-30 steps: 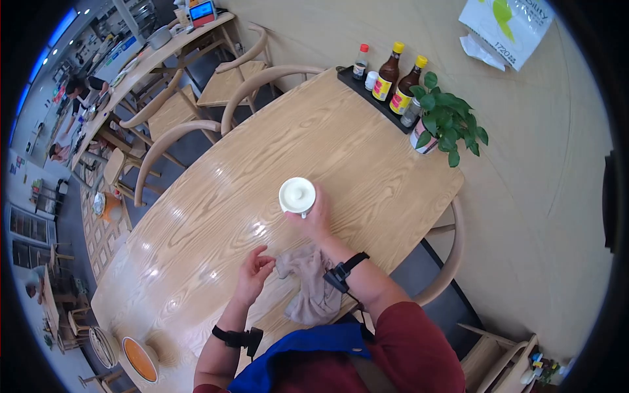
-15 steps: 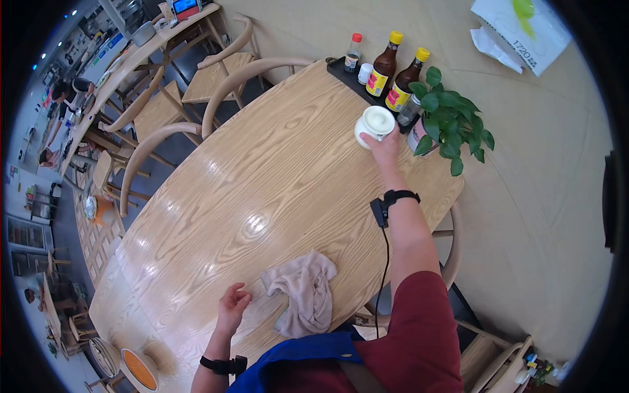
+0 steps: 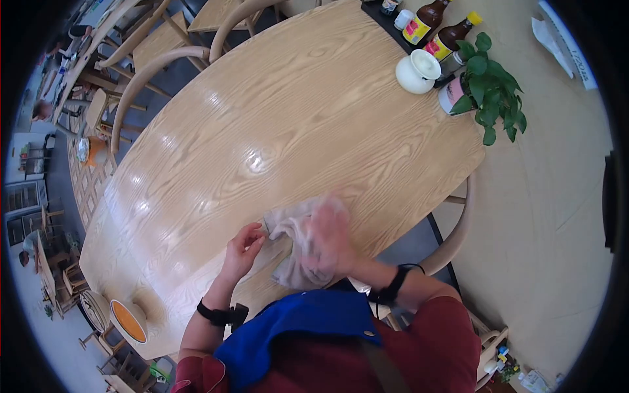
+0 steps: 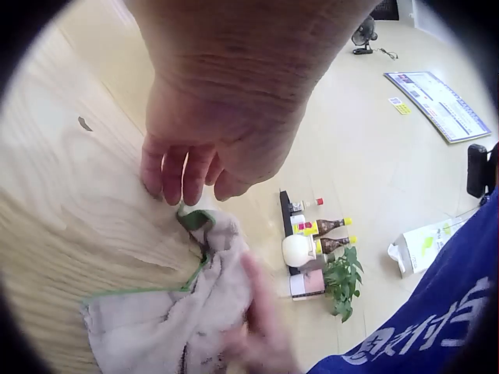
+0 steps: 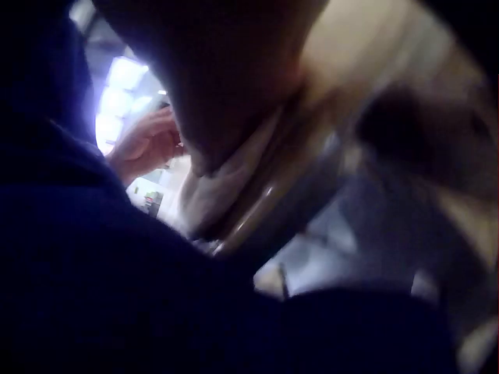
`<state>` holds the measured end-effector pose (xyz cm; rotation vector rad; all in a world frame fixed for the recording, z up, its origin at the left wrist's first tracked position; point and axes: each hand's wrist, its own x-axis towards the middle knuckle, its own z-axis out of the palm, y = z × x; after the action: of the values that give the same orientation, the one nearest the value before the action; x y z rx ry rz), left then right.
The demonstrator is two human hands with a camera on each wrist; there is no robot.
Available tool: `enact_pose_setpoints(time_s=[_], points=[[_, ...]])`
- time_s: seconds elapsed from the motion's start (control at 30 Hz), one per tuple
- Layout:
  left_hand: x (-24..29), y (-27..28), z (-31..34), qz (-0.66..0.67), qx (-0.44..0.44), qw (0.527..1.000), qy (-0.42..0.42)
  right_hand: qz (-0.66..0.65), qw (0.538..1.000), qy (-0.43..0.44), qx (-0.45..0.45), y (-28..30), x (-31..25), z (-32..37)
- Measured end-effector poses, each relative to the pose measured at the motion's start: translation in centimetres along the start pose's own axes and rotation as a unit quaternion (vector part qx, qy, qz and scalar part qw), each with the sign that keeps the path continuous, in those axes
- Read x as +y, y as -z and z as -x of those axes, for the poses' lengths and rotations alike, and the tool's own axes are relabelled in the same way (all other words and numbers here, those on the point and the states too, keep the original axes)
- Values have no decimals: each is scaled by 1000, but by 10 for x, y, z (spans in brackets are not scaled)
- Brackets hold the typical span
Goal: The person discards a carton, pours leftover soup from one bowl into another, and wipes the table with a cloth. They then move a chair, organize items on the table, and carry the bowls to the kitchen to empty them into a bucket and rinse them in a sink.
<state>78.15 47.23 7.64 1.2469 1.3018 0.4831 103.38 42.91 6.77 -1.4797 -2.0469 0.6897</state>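
A crumpled beige cloth (image 3: 296,229) lies near the table's front edge; its green-trimmed border shows in the left wrist view. My right hand (image 3: 329,232), blurred by motion, is over the right part of the cloth with nothing gripped. Just left of the cloth hovers my left hand (image 3: 244,249), fingers loosely bent and holding nothing. In the left wrist view its fingertips hang close to a corner of the cloth (image 4: 199,312). A round white lidded jar (image 3: 417,73) stands at the far right, between the condiment tray and the potted plant (image 3: 488,92).
Brown sauce bottles (image 3: 452,38) with yellow caps stand on the black tray (image 3: 386,25) by the wall. At the far left of the table are an orange-filled bowl (image 3: 130,321) and stacked dishes (image 3: 95,310). Wooden chairs (image 3: 154,69) line the table's far side.
My right hand carried the white jar to the tray's corner beside the plant, let it go, and came back to the cloth. My left hand stayed near the cloth. The view shifted.
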Motion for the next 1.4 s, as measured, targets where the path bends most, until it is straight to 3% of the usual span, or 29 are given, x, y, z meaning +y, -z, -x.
enact_pose_setpoints(time_s=[0.1,0.17,0.23,0.27,0.33,0.47,0.53,0.67,0.8,0.83,0.93,0.97,1.03,1.07,1.1,1.13,1.17,1.27,1.37,1.4], points=[[8,-2,1,-34,-8,998,-49,94,991,55,-77,-30,-6,22],[14,5,22,-65,13,996,-61,181,979,17,-94,-25,24,5],[15,12,40,-74,41,995,-51,215,972,-90,-36,1,60,-38],[8,18,49,-72,56,995,-47,231,969,-73,47,6,84,-61],[-12,27,82,-72,111,991,-33,242,961,-86,101,17,109,-114],[-37,45,134,-67,220,973,6,323,934,-140,63,-8,83,-184],[-52,47,149,-14,250,968,22,318,946,-54,29,-40,56,-197],[-52,46,161,45,296,953,40,190,974,102,-69,-120,-55,-200],[-18,50,180,-24,282,959,-2,70,936,304,-163,-211,-145,-126],[-19,50,187,-42,287,957,-1,47,914,366,-170,-220,-157,-100],[-25,58,201,-60,304,951,3,29,879,437,-191,-214,-165,-61],[-28,60,207,-56,313,948,5,-28,893,418,-168,-210,-150,-67],[-44,66,213,-48,312,949,7,47,949,309,-35,-199,-103,-105],[-51,68,217,-40,314,949,10,114,965,238,-14,-179,-72,-133],[-55,71,220,-34,312,949,9,160,976,122,-84,-121,-59,-156],[-61,77,227,-30,312,950,15,191,974,116,26,-95,-14,-159],[-68,84,234,-26,314,949,4,214,973,57,67,-70,26,-157],[-95,102,266,9,333,943,-14,269,952,-7,148,-10,84,-82],[-139,123,316,42,393,918,-4,366,913,-55,172,-39,60,16],[-154,128,332,53,397,916,-5,346,927,-47,139,-57,32,39]])
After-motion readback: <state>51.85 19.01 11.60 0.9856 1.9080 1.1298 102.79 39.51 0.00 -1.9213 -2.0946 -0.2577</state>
